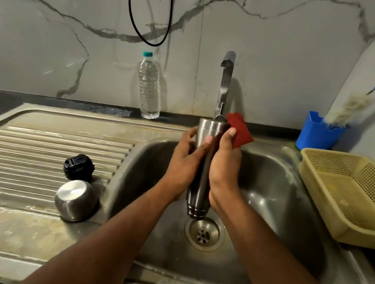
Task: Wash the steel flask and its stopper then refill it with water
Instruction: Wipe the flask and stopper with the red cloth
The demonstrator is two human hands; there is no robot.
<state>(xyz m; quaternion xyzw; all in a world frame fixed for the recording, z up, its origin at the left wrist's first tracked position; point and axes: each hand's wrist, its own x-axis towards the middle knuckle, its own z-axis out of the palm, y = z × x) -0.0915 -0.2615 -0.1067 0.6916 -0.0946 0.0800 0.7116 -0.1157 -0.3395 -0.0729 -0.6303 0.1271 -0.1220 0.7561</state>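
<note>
Stopper & steel cup (drainboard) beside sink

No text, label, brand, number or sign could be read anywhere. The clear plastic bottle, standing just left of the tap, carried no label, and the steel flask held below the tap showed only plain brushed metal.
</note>
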